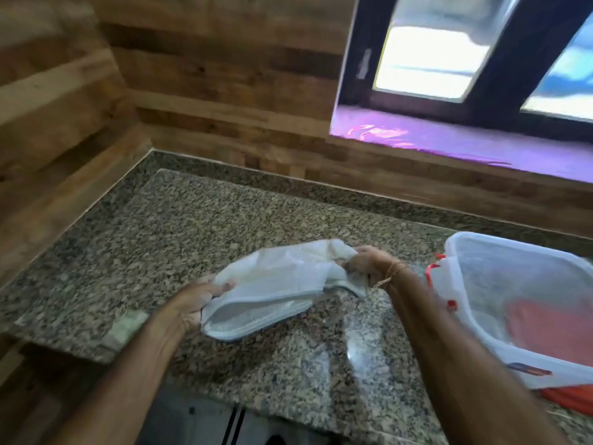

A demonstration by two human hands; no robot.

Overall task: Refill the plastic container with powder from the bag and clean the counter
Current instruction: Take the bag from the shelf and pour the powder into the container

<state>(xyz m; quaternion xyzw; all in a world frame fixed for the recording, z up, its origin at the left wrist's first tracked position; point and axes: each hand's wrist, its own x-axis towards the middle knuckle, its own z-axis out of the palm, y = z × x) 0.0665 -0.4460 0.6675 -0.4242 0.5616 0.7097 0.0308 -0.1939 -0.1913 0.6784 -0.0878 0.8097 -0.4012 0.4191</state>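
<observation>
A limp white plastic bag point(272, 284) hangs stretched between both hands just above the speckled granite counter point(160, 232). My left hand point(195, 303) grips its lower left end, thumb on top. My right hand point(369, 264) pinches the bunched upper right end. The clear plastic container point(481, 284) with red clips stands open at the right, holding whitish powder with something red showing through its bottom. A faint dusting of powder lies on the counter below the bag.
A red lid point(568, 399) pokes out from under the container at the right edge. Wood-panelled walls close the corner at left and back. A dark-framed window point(449, 59) with a purple sill sits at the upper right. The counter's front edge runs below my arms.
</observation>
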